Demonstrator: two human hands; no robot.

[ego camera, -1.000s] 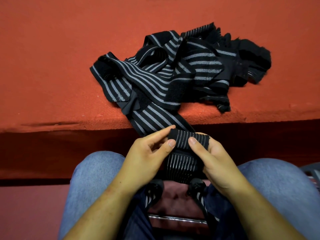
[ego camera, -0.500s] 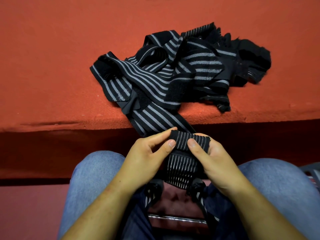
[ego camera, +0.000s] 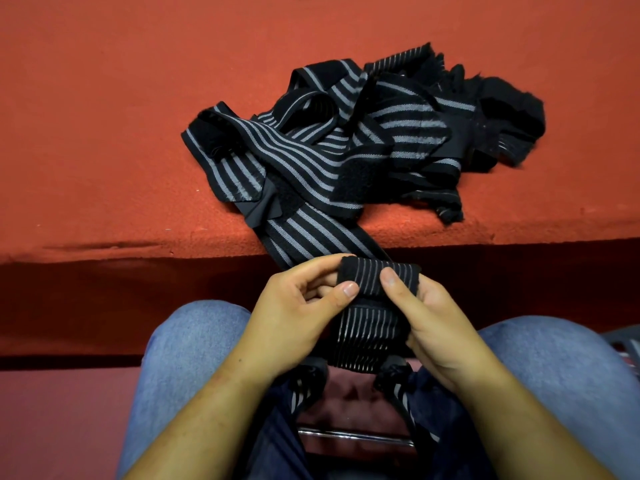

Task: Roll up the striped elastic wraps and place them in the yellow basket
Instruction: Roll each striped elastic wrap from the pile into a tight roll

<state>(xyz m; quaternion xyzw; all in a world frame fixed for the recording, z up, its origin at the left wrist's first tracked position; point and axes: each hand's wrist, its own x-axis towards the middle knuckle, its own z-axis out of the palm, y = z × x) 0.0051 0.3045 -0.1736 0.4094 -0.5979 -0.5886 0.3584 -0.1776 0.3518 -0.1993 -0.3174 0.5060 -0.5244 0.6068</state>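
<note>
Wrap roll (ego camera: 367, 271) barely turned. Our left hand (ego camera: 294, 323) and right hand (ego camera: 436, 327) pinch it, mid-rolling; next we draw slack from pile (ego camera: 346, 150).

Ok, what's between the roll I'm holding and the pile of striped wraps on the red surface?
In the head view, the unrolled length of the same black, grey-striped elastic wrap bridges them, crossing the edge of the red carpeted surface.
</note>
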